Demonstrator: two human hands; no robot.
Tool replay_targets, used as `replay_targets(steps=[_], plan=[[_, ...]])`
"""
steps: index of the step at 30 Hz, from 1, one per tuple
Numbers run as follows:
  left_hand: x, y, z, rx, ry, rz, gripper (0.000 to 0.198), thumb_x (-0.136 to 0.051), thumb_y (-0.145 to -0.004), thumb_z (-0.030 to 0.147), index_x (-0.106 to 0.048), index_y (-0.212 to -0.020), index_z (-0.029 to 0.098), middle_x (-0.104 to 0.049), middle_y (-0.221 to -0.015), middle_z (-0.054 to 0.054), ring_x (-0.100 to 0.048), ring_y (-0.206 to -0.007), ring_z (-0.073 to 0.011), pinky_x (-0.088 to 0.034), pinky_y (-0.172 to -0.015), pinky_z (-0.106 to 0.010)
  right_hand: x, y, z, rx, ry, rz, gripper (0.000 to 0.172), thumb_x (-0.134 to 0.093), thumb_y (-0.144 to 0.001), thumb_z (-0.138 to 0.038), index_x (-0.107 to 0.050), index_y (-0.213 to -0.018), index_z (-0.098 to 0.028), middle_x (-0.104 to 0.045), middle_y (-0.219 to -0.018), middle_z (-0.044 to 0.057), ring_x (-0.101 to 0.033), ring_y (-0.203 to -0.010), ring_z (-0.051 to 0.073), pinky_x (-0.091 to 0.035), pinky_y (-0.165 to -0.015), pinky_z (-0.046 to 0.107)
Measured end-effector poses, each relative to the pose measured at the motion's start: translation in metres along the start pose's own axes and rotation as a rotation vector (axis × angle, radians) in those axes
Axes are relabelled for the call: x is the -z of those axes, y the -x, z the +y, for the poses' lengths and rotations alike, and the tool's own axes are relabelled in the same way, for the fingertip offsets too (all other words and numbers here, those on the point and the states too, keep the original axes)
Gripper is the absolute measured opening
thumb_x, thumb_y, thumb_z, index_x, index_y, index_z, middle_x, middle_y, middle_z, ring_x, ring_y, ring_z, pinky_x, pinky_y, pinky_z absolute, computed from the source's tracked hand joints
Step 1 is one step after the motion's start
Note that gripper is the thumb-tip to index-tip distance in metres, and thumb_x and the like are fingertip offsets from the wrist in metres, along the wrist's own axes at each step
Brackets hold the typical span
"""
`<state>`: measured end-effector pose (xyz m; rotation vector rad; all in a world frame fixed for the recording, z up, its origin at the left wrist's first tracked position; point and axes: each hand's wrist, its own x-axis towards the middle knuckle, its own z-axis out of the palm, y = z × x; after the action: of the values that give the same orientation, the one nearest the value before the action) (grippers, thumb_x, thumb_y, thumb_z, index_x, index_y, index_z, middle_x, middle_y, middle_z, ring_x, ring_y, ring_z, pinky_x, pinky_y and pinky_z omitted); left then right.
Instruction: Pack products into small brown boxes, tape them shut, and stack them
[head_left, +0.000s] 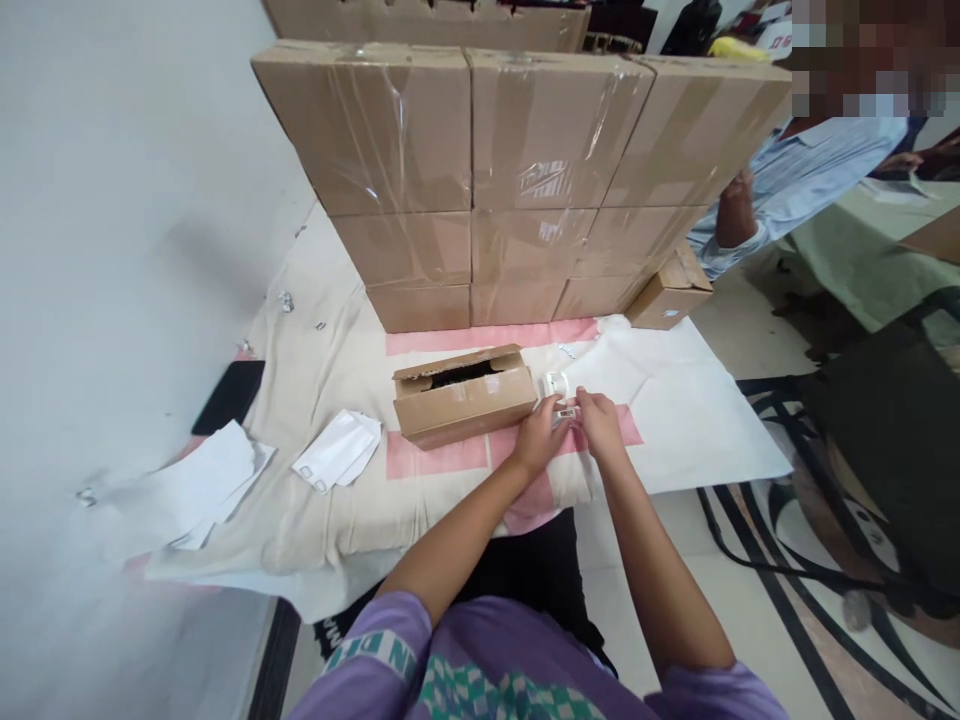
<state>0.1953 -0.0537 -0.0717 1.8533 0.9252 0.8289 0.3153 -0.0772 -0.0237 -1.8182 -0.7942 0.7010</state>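
My left hand (541,438) and my right hand (600,422) meet just right of a small cardboard box (469,408). Between their fingertips is a small whitish piece (566,413), too small to name. The fingers of both hands are closed in a pinch at it. A white roll, like a roll of tape (555,384), sits right behind the left fingers, beside the box's right end. The box lies long side toward me, its top flaps partly raised over a dark gap.
Stacked, taped cartons (471,180) form a wall at the back, with a small carton (670,288) at their right. White envelopes (339,450), papers (202,480) and a black phone-like slab (229,397) lie left on the cloth-covered table (315,350). A person (817,170) stands back right.
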Motion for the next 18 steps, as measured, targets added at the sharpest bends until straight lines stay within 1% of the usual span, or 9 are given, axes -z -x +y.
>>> replay_targets(steps=[3,6,9,12,16,18], plan=[[-0.002,0.003,-0.002,0.045,0.021,0.032,0.047,-0.062,-0.094,0.027,-0.046,-0.137,0.021,-0.072,-0.12,-0.008,-0.07,-0.11,-0.0234,-0.055,-0.095,-0.038,-0.004,0.003,0.0,-0.012,-0.01,-0.006,0.043,-0.064,-0.075,-0.057,-0.056,-0.058,-0.019,-0.052,-0.05,-0.001,-0.05,-0.054,0.015,-0.037,-0.051,0.027],[-0.002,0.003,-0.003,0.055,0.04,0.045,0.049,-0.065,-0.092,0.025,-0.045,-0.137,0.023,-0.073,-0.119,-0.006,-0.07,-0.109,-0.0214,-0.054,-0.096,-0.035,-0.001,0.014,0.001,-0.025,-0.031,-0.004,0.042,-0.065,-0.075,-0.048,-0.046,-0.051,-0.021,-0.04,-0.045,-0.006,-0.038,-0.049,0.011,-0.029,-0.05,0.027],[-0.002,0.002,-0.004,0.061,0.05,0.058,0.049,-0.066,-0.091,0.025,-0.046,-0.136,0.023,-0.073,-0.118,-0.005,-0.069,-0.111,-0.0205,-0.053,-0.098,-0.035,0.006,0.029,0.007,-0.064,-0.071,0.001,0.041,-0.067,-0.075,-0.044,-0.043,-0.051,-0.022,-0.039,-0.046,-0.007,-0.035,-0.049,0.009,-0.027,-0.048,0.026],[-0.003,0.002,-0.004,0.068,0.06,0.057,0.05,-0.067,-0.091,0.027,-0.046,-0.136,0.023,-0.073,-0.118,-0.005,-0.069,-0.112,-0.0205,-0.052,-0.098,-0.034,0.011,0.046,0.014,-0.128,-0.133,0.014,0.037,-0.072,-0.072,-0.041,-0.046,-0.055,-0.021,-0.043,-0.048,-0.007,-0.038,-0.048,0.009,-0.03,-0.047,0.024],[-0.003,0.002,-0.004,0.09,0.062,0.05,0.051,-0.069,-0.089,0.023,-0.048,-0.136,0.024,-0.073,-0.118,-0.005,-0.07,-0.108,-0.021,-0.052,-0.096,-0.035,0.007,0.061,0.016,-0.212,-0.247,0.025,0.031,-0.075,-0.067,-0.039,-0.052,-0.061,-0.02,-0.057,-0.055,-0.003,-0.053,-0.051,0.011,-0.04,-0.049,0.022],[-0.002,0.001,-0.004,0.099,0.061,0.045,0.051,-0.068,-0.089,0.022,-0.048,-0.136,0.024,-0.073,-0.118,-0.004,-0.07,-0.107,-0.021,-0.052,-0.096,-0.034,0.002,0.065,0.013,-0.248,-0.32,0.009,0.031,-0.075,-0.066,-0.042,-0.055,-0.065,-0.019,-0.062,-0.059,0.0,-0.06,-0.052,0.013,-0.042,-0.047,0.023]])
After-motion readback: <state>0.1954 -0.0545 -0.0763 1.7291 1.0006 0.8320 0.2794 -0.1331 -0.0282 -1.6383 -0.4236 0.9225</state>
